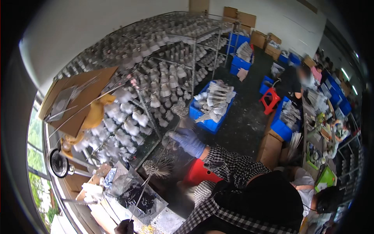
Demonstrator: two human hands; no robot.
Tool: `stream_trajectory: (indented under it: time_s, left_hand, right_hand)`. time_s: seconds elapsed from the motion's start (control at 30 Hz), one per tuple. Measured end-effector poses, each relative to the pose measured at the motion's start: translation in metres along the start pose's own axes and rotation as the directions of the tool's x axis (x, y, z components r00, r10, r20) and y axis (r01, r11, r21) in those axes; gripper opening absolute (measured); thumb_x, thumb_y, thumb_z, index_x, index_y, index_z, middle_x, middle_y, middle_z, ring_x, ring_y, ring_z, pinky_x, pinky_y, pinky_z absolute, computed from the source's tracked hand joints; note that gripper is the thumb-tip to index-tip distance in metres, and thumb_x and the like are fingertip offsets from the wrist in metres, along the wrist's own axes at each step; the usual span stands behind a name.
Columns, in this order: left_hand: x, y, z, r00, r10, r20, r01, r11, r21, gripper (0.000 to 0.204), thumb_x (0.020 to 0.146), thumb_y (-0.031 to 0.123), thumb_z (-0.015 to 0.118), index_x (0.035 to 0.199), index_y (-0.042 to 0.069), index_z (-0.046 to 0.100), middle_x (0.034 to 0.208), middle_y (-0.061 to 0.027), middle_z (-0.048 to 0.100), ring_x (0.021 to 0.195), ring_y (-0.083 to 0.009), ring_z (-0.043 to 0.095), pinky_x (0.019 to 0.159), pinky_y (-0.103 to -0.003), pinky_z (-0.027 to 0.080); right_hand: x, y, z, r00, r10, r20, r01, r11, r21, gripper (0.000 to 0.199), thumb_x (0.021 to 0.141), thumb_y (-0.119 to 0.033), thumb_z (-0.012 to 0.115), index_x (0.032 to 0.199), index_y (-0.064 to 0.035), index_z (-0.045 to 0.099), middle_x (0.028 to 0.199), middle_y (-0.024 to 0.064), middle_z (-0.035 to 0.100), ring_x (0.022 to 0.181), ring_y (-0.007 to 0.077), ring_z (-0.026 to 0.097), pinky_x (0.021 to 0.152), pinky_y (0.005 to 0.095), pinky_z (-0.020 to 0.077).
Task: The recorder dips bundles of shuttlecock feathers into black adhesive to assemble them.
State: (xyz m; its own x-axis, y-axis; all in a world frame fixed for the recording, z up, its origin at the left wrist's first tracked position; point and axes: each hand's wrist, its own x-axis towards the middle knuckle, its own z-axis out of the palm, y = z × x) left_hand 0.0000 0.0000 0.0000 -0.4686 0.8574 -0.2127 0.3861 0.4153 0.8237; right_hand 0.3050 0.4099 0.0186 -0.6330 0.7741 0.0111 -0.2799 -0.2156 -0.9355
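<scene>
- The room is a big workshop with a dark floor [237,121] and white walls.
- A tall wire rack [171,66] fills the middle. Its shelves are packed with rows of grey-white feather cones.
- A flat brown board [83,97] lies on the left end of the rack, with a yellow cloth [95,113] just beside it.
- A small black fan [59,163] stands near the window on the left.
- The right hand [187,141] wears a blue glove. It is up by the rack and closed around a thin stick [176,126] with feather cones on it.
- The left hand [124,226] is dark and right at the bottom edge. It holds a long thin rod [141,193]. At the rod's far end is a round bunch of feathers [156,167].
- Under the rod is a shiny tray [142,195] on the work table.
- A blue bin [212,107] full of feather bundles sits on the floor beside the rack, near the right hand.
- A red stool [270,100] stands further off, next to more blue bins.
- Another person [296,80] sits far back by the long tables.
- Brown boxes [269,148] stand to the right.
</scene>
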Motion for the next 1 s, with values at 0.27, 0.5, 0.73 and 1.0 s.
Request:
stream_trajectory:
  time_s: [0.27, 0.5, 0.73, 1.0]
  left_hand:
    - [0.153, 0.139, 0.089, 0.896, 0.154, 0.417, -0.15, 0.988, -0.043, 0.02, 0.092, 0.014, 0.064, 0.102, -0.002, 0.069, 0.081, -0.0062, 0.068, 0.074, -0.0124, 0.061, 0.069, -0.025, 0.049]
    - [0.25, 0.2, 0.223, 0.867, 0.281, 0.411, -0.236, 0.959, -0.156, 0.016, 0.092, 0.011, 0.062, 0.096, -0.001, 0.072, 0.074, -0.0015, 0.067, 0.071, -0.0069, 0.057, 0.065, -0.025, 0.047]
    - [0.326, 0.27, 0.302, 0.823, 0.267, 0.502, -0.241, 0.963, -0.117, 0.019, 0.091, 0.015, 0.067, 0.092, -0.004, 0.072, 0.078, -0.0024, 0.07, 0.071, -0.0065, 0.057, 0.066, -0.024, 0.045]
    - [0.427, 0.329, 0.354, 0.754, 0.262, 0.603, -0.229, 0.964, -0.133, 0.021, 0.092, 0.013, 0.064, 0.099, -0.005, 0.071, 0.083, -0.0067, 0.072, 0.076, -0.0088, 0.06, 0.072, -0.025, 0.048]
  right_hand:
    - [-0.03, -0.048, -0.167, 0.843, -0.074, -0.533, 0.06, 0.997, -0.044, 0.032, 0.096, -0.026, 0.063, 0.114, 0.0013, 0.063, 0.098, 0.0105, 0.071, 0.075, 0.0117, 0.067, 0.059, 0.0221, 0.0531]
    - [-0.036, -0.081, -0.297, 0.663, -0.08, -0.745, 0.122, 0.993, 0.001, 0.034, 0.098, -0.022, 0.059, 0.121, 0.0035, 0.059, 0.1, 0.0104, 0.071, 0.068, 0.0095, 0.063, 0.057, 0.0216, 0.05]
    - [-0.047, -0.119, -0.378, 0.58, -0.13, -0.804, 0.062, 0.991, -0.116, 0.039, 0.097, -0.025, 0.061, 0.127, 0.0004, 0.057, 0.101, 0.006, 0.069, 0.079, 0.0103, 0.065, 0.064, 0.0241, 0.0503]
    - [-0.021, -0.14, -0.453, 0.153, -0.655, -0.74, -0.159, 0.723, -0.672, 0.047, 0.089, -0.011, 0.066, 0.131, -0.0073, 0.047, 0.104, 0.0089, 0.064, 0.093, 0.017, 0.063, 0.082, 0.03, 0.0521]
